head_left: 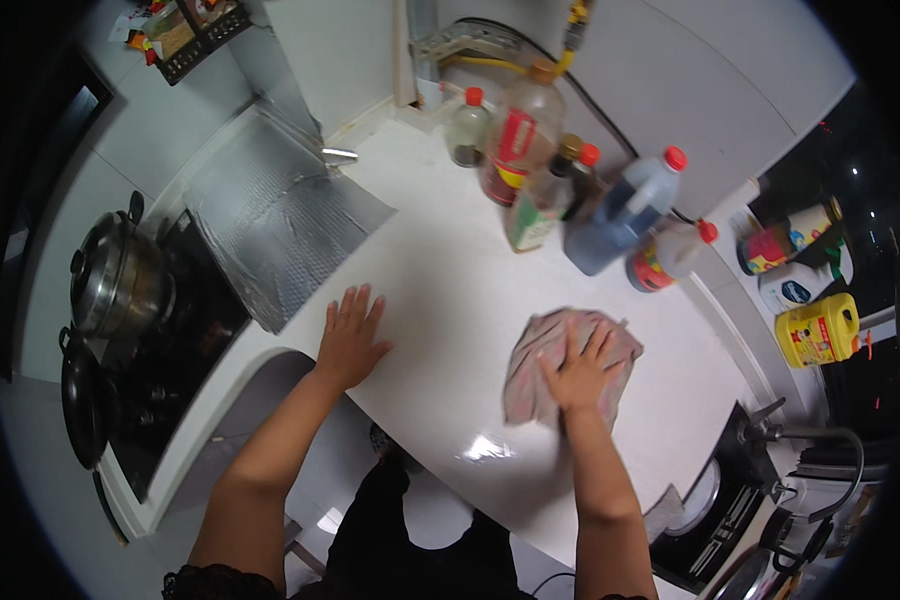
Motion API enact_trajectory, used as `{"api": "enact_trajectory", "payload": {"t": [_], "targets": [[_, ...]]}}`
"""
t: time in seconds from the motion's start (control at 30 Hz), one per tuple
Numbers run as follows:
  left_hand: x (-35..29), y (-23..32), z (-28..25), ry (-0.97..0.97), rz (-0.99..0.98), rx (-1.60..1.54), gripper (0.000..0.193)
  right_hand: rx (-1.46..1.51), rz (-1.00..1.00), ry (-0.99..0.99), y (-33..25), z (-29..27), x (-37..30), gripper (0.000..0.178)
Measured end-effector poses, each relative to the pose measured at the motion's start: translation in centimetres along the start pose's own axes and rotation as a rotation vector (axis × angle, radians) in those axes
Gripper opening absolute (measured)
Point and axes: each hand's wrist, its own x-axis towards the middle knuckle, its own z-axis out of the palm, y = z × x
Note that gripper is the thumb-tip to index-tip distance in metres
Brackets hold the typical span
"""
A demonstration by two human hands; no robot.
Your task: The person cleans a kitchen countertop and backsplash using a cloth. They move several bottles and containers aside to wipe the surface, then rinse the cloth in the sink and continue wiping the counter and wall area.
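A crumpled greyish-pink cloth (530,385) lies on the white countertop (440,260). My right hand (582,372) presses down on it, palm flat and fingers spread. Off to the left, my left hand (351,340) rests on the counter near its front edge, its fingers stretched out with nothing in them. The cloth sits a little in front of a group of bottles, and no bottle touches either hand.
Bottles line the back wall, among them a large brown-capped bottle (523,135) and a dark-filled jug (625,215). Foil sheeting (275,205) covers the left corner beside a stove with a steel pot (120,275) and a black pan (85,400). A sink faucet (820,435) stands right.
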Motion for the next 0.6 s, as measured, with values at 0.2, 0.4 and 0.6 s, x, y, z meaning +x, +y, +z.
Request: {"api": "enact_trajectory", "payload": {"t": [0.2,0.4,0.6], "targets": [[3.4,-7.3,0.0,-0.176,0.018,-0.067,0.079,0.155,-0.068,0.061,-4.0,2.7,-4.6,0.094],[1.0,-9.3,2.7,-0.073,0.13,-0.196,0.075,0.096,0.112,-0.098,-5.2,0.1,-17.7,0.1],[1.6,-8.6,3.0,0.024,0.192,-0.17,0.076,0.03,0.682,0.05,3.6,-0.5,-2.2,0.096]]}}
